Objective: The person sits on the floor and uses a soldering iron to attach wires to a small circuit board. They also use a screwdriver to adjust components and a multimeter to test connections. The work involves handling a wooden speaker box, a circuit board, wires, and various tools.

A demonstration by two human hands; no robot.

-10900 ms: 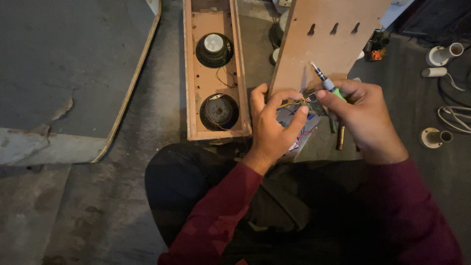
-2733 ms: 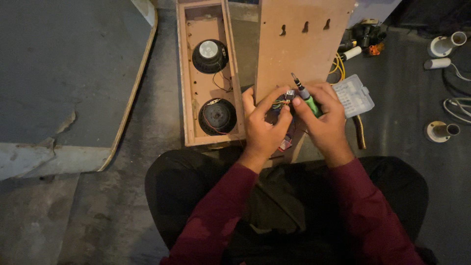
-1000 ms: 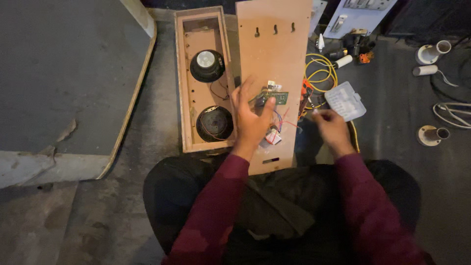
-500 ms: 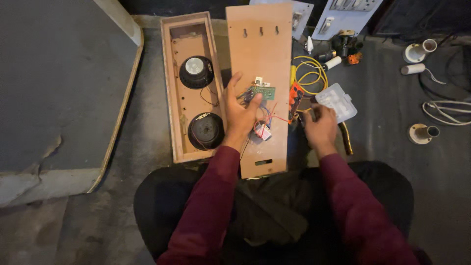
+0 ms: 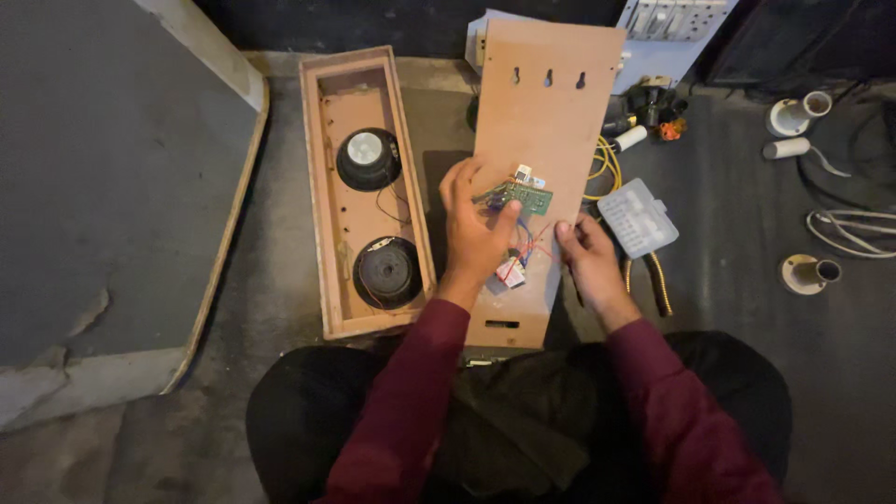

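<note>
My left hand (image 5: 474,233) holds a small green circuit board (image 5: 521,194) by its edge over a long brown wooden panel (image 5: 546,112) lying on the floor. Thin red and blue wires (image 5: 523,245) run from the board to a small part (image 5: 510,271) under my palm. My right hand (image 5: 590,263) rests on the panel's right edge, fingers curled on that edge, next to the wires. An open wooden speaker box (image 5: 359,187) with two round black speakers (image 5: 368,157) lies to the left.
A clear plastic parts box (image 5: 637,217), pliers with yellow handles (image 5: 658,280) and a yellow wire coil (image 5: 605,161) lie right of the panel. White pipe fittings (image 5: 808,273) and cables sit far right. A grey board (image 5: 112,187) fills the left.
The green-handled tool has left my right hand, which has moved to the panel's right edge. My left hand keeps the circuit board, now lower over the panel. The view has shifted.
</note>
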